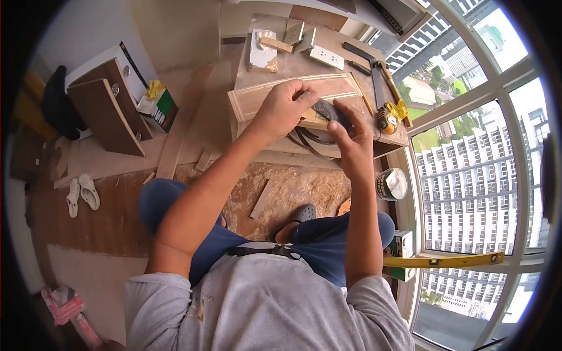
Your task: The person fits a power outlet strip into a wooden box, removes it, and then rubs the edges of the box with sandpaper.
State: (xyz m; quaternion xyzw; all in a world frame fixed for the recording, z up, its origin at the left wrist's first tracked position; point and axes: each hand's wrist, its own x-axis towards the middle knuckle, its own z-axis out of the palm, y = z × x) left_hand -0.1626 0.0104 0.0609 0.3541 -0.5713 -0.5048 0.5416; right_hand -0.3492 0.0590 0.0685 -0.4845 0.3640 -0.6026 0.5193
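Observation:
Both hands are raised over the near edge of a wooden work table (249,44). My left hand (287,108) pinches one end of a dark, worn strip (323,110), thumb against fingers. On the other side my right hand (353,131) curls round the dark piece at its far end, with the thumb on the near side. Dark curved bands (310,144) hang below the hands, partly hidden. Behind them lies a light wooden panel (252,102) with moulded edges. A pale wooden piece (316,123) shows just under the strip.
Socket plates (326,57), a square (377,82), a tape measure (386,121) and yellow gloves (398,110) lie on the table. A bucket (392,184) and a yellow level (456,261) are at the right by the windows. Shavings and a wood offcut (261,199) litter the floor.

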